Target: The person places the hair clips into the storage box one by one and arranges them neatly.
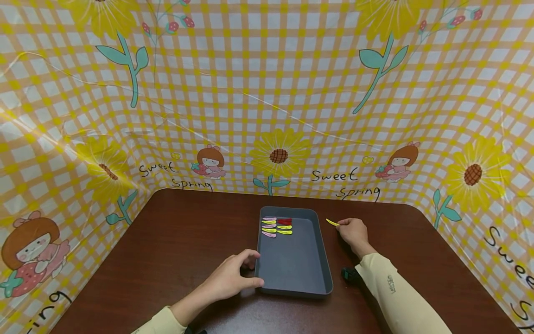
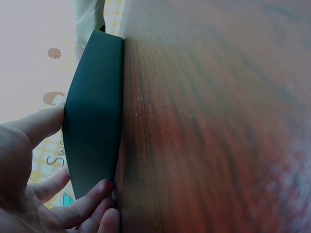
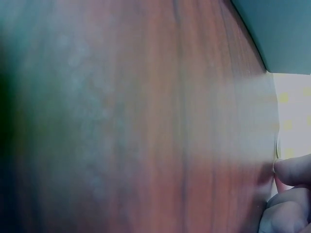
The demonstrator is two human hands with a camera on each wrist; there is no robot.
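Observation:
A dark grey rectangular tray (image 1: 292, 269) lies on the table. Toward its far left, hair clips (image 1: 269, 226) form two columns: pink and yellow ones at left, red above yellow at right. My left hand (image 1: 229, 277) holds the tray's left side near the front corner; in the left wrist view the thumb and a finger meet the rim of the tray wall (image 2: 95, 111), other fingertips rest low against its outside. Right of the tray, my right hand (image 1: 353, 233) pinches a yellow hair clip (image 1: 332, 222) by one end, its other end pointing left toward the tray.
The brown wooden table (image 1: 200, 227) backs onto a checked cloth (image 1: 233, 116) printed with sunflowers, which also rises at both sides. A small black object (image 1: 348, 274) shows beside the right sleeve (image 1: 394, 290), near the tray's right side.

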